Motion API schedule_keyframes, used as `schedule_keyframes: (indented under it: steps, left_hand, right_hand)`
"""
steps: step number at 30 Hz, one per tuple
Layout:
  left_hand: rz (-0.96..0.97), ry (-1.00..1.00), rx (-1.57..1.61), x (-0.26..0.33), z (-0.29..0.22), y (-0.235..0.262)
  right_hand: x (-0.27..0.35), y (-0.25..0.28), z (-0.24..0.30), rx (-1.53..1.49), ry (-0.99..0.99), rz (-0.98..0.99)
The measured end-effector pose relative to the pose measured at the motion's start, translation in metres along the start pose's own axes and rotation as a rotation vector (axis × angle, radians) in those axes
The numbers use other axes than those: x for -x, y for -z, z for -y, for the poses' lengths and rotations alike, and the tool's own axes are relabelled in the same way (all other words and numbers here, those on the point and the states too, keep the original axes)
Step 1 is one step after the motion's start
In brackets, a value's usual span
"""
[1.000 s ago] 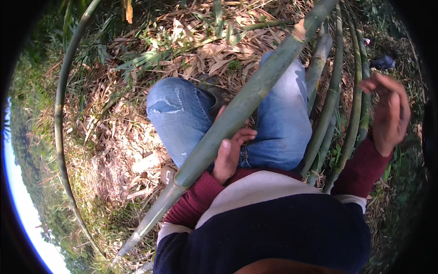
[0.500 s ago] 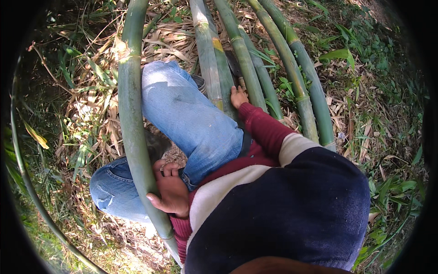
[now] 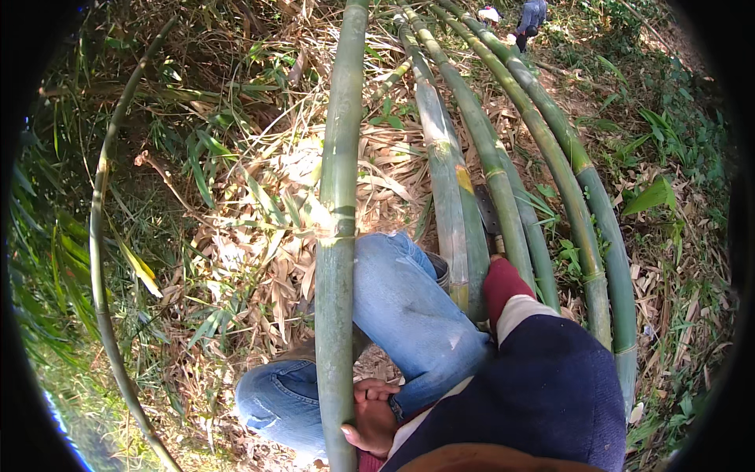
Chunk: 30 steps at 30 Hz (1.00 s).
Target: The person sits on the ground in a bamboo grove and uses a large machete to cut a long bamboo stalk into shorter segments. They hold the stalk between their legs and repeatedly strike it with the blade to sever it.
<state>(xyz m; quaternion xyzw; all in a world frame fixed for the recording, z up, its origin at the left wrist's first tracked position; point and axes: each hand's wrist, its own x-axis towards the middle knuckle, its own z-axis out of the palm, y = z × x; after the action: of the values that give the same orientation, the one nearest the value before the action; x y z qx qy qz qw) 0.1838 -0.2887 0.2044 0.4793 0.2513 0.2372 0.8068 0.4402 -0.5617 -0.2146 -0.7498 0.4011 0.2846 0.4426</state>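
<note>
The left hand [image 3: 370,417] sat at the lower centre of the frame, fingers curled in a closed grip. The right arm's maroon sleeve [image 3: 503,285] reached up mid-frame, its hand hidden.

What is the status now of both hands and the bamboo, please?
Left hand gripping thick green bamboo pole, pole upright across jeans. Right hand hidden, maroon sleeve reaching into bamboo cluster. Dry leaf litter underfoot.

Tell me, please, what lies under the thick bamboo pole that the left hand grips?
Under the bamboo pole show a jeans-clad leg and dry leaf litter; the ground directly beneath is covered. The left hand wraps it.
</note>
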Motion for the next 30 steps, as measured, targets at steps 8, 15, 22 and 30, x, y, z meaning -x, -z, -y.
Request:
schedule_keyframes:
  steps: [8,15,22,30]
  left_hand:
    - [0.055,-0.012,-0.009,-0.005,0.0,-0.004]
    - [0.051,-0.014,0.058,-0.01,-0.001,-0.013]
    - [0.076,-0.013,0.089,-0.008,-0.004,-0.008]
    - [0.138,0.027,0.081,-0.011,-0.01,-0.009]
  right_hand:
    - [0.013,0.013,0.014,0.069,-0.022,0.017]
    - [0.038,0.012,0.019,-0.144,0.091,-0.079]
    - [0.082,0.01,0.032,-0.279,0.286,-0.088]
    - [0.091,0.011,0.035,0.11,0.185,-0.383]
